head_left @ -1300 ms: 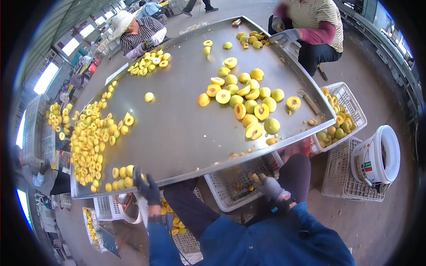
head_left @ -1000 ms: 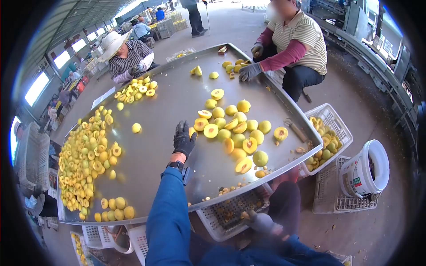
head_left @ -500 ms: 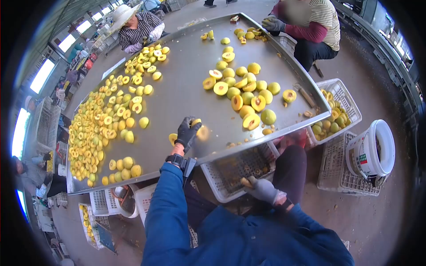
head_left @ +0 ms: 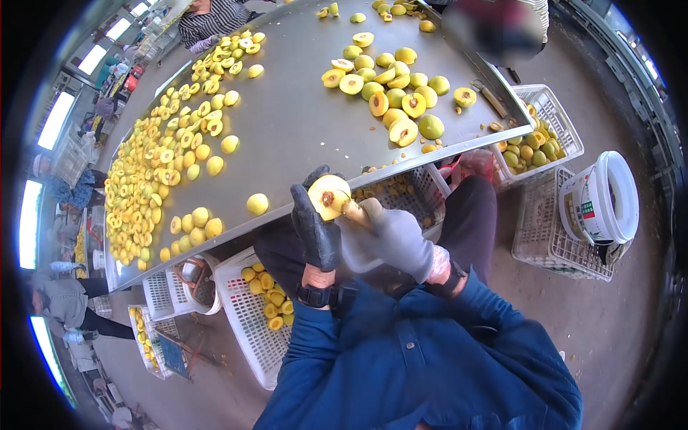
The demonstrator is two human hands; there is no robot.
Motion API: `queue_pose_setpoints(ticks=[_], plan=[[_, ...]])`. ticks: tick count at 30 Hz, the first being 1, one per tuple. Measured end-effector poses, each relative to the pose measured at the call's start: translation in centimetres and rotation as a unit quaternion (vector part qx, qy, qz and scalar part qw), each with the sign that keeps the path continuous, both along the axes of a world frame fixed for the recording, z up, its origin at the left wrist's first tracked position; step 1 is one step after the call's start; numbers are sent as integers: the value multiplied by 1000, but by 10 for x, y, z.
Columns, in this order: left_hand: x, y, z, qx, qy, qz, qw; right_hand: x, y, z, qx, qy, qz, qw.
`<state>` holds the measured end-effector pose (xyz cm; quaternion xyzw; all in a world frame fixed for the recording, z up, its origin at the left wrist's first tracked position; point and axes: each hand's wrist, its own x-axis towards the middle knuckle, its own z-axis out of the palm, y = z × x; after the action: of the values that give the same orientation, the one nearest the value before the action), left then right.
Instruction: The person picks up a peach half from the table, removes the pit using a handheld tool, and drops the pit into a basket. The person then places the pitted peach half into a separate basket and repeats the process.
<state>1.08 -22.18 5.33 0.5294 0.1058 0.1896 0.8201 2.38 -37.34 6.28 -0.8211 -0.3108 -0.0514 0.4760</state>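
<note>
Fingers of left hand (head_left: pixel 317 233) closed round peach half (head_left: pixel 329 196); tool (head_left: pixel 356 213) gripped by right hand (head_left: pixel 390 239). Pit best scooped shallowly, over crate (head_left: pixel 408 188).

The tool in the right hand (head_left: pixel 390 236) is mostly hidden by its grey glove; only a tip shows by the peach half (head_left: pixel 328 196); the worker across the desk (head_left: pixel 301 136) is blurred and cut off at the top edge; the bucket (head_left: pixel 600 204) label is too small to read.
</note>
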Motion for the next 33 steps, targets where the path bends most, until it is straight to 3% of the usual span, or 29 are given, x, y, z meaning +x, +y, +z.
queue_pose_setpoints(ticks=[4,10,19,21,22,23,26,27,30,31,33], plan=[[-4,-18,12,25,5,40,999,-1,3,-13,10,-20,-10,1000],[-3,-30,12,85,8,71,994,-1,0,-12,-54,49,-11,997],[-3,-22,8,214,44,107,970,1,-2,-15,-34,62,72,995],[-5,-19,10,164,27,81,983,5,-6,2,100,358,186,910],[-6,-17,14,138,17,71,988,7,-11,17,159,492,237,822],[-7,-13,20,144,4,43,989,11,-19,35,131,587,265,754],[-4,5,29,298,-76,-39,951,0,-15,17,232,640,286,675],[-5,10,36,372,-81,-52,923,4,-16,19,162,636,289,697],[0,30,42,507,-71,-149,846,-3,-2,-1,127,333,207,911],[0,32,40,480,-85,-153,860,-2,2,-4,124,383,216,890],[-6,27,34,245,-55,-147,957,0,3,9,146,531,284,785]])
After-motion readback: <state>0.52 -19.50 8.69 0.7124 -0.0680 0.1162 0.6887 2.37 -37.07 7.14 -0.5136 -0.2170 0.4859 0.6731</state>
